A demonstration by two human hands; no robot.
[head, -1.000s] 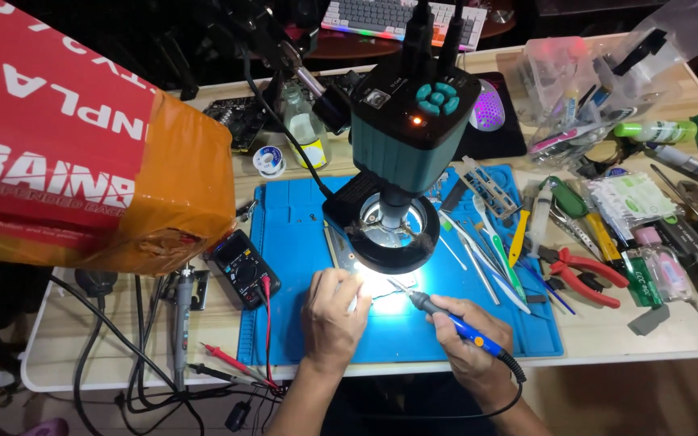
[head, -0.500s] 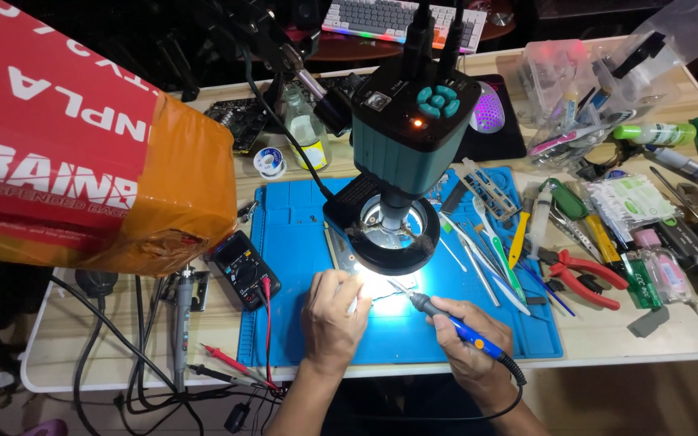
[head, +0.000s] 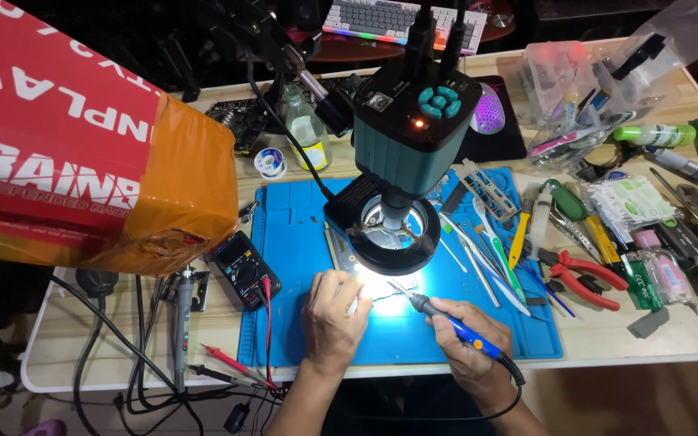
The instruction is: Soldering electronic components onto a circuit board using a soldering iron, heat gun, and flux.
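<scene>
Down near the bench's front edge, the right hand (head: 468,349) grips a blue soldering iron (head: 456,327) beside the left hand (head: 333,319), fingers curled on the lit blue mat (head: 300,242), while a red-and-orange box (head: 82,145) crowds the left end.

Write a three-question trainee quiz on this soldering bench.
1. True or false: the right hand holds the soldering iron.
2. Which lies left of the blue mat: A) multimeter B) red pliers C) mouse?
3. Fill in: the iron's tip points under the lit ______.

Key: 1 true. 2 A. 3 microscope. The left hand rests on the mat beside the lit spot.
</scene>
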